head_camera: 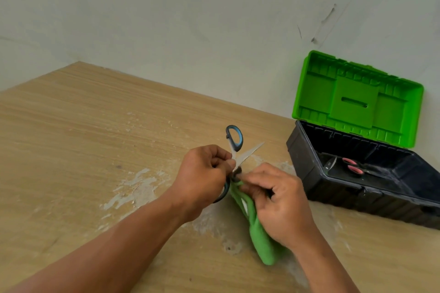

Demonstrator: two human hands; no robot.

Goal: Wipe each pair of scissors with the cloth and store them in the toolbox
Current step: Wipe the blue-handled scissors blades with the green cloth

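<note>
Two hands engaged over wooden table [95,126]. L hand [202,173]: fingers curled, gripping blue-handled scissors [247,153] near pivot; scissors splayed open, one blade pointing up-right. R hand [278,204]: curled round green cloth [259,235], fingertips pinching it at pivot area; cloth end trails toward viewer. Toolbox [307,173] at R by wall, green lid [354,102] up. Pink-handled scissors [353,167] lie inside black base.

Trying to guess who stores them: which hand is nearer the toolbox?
Right. The right hand, holding the green cloth, is close beside the toolbox; the left hand, gripping the blue-handled scissors, is farther off, beyond it.
</note>
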